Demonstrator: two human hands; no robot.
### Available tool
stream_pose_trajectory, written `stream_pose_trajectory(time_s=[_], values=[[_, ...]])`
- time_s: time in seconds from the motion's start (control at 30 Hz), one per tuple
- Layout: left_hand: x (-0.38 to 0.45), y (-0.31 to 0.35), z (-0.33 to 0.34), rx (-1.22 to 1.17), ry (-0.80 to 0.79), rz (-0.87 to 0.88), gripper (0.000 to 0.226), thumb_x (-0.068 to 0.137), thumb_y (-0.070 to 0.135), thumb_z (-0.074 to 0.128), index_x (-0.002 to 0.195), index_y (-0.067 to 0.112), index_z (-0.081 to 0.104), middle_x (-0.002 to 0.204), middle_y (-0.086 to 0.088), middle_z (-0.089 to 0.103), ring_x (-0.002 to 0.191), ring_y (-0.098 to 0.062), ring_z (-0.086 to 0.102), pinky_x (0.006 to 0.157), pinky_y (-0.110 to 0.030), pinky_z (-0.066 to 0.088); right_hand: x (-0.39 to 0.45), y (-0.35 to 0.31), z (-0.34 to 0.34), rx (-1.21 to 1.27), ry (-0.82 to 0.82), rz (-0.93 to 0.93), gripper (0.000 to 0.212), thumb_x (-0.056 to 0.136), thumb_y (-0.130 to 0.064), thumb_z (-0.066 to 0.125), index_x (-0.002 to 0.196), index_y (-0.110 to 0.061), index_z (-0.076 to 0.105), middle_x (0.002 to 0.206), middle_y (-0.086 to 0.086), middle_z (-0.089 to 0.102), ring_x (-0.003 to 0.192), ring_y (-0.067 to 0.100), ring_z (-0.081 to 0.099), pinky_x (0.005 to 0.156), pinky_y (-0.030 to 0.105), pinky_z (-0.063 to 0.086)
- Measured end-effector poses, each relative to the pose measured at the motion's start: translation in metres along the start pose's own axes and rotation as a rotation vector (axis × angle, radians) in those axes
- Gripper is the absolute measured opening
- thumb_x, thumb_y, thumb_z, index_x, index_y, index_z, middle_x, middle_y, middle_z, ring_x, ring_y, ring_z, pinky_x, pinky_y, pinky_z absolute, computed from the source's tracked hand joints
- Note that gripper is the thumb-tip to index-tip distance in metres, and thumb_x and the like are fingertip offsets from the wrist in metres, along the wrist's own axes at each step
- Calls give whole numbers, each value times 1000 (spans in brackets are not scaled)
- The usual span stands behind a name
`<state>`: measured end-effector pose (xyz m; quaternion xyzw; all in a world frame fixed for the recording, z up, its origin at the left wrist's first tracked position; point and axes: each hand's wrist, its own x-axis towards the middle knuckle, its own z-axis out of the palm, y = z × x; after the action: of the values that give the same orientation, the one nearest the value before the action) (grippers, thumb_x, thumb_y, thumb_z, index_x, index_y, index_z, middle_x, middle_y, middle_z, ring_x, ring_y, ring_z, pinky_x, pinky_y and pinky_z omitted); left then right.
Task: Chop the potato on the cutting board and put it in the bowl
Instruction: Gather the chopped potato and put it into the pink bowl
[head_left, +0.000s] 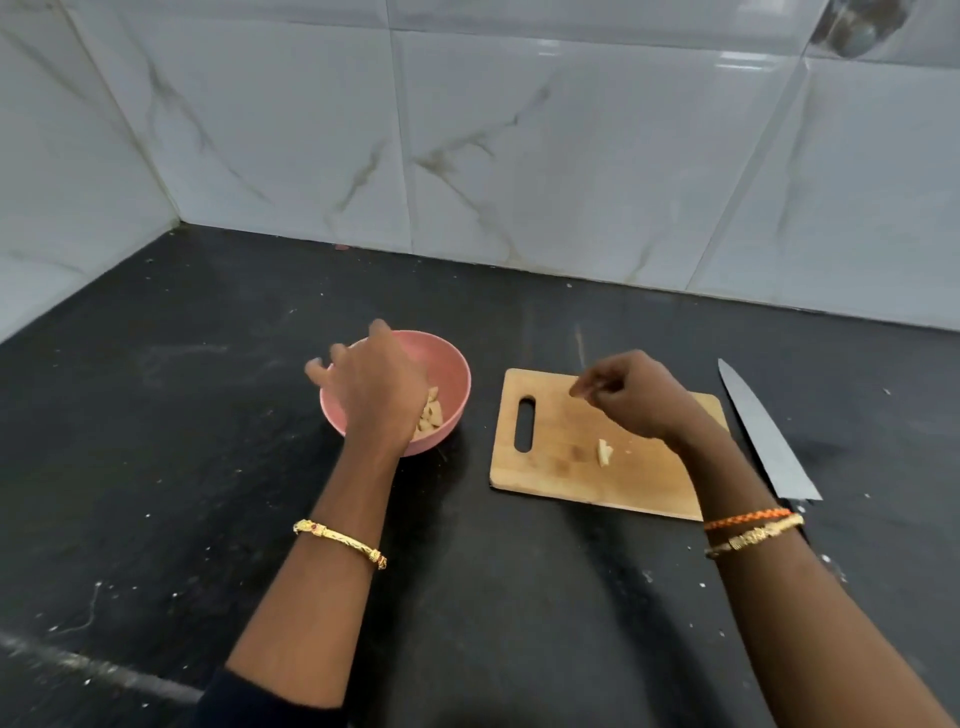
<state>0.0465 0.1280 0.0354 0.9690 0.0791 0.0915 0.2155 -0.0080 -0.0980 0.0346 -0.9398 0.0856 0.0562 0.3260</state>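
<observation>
A pink bowl (452, 374) stands on the black counter and holds several pale potato pieces (430, 415). My left hand (371, 387) hovers over the bowl with its fingers spread, and nothing shows in it. Right of the bowl lies a wooden cutting board (561, 462) with one potato piece (603, 453) and a few crumbs on it. My right hand (631, 397) is above the board's far side, fingers curled together; whether it pinches a piece is hidden. A large knife (763, 436) lies on the counter just right of the board.
The black counter (208, 441) runs to a white marble-tiled wall (467, 130) at the back and left, forming a corner. White specks are scattered on the counter near the front.
</observation>
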Motion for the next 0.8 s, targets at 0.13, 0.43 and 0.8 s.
stream_pose_trajectory(time_s=[0.13,0.43,0.8], values=[[-18,27,13,33,-29,93,51,81,15,63,129,17,45,129,-9,51,124,-30,39,100,-49,26,-18,32,14,-160,-32,57,31,94,-5,53,121,-14,64,127,3,59,112,17,57,93,24,43],[-83,73,81,-378,-530,454,23,91,8,50,108,8,65,108,-7,66,100,-22,60,89,-34,50,-40,43,49,-193,217,3,25,87,3,58,105,-6,73,106,10,63,95,26,61,81,23,42],[-81,69,74,-577,-685,307,17,86,7,58,100,11,67,85,1,63,84,-13,58,79,-28,48,-30,31,22,183,130,132,12,84,1,66,78,-9,69,81,11,69,76,19,61,74,32,49]])
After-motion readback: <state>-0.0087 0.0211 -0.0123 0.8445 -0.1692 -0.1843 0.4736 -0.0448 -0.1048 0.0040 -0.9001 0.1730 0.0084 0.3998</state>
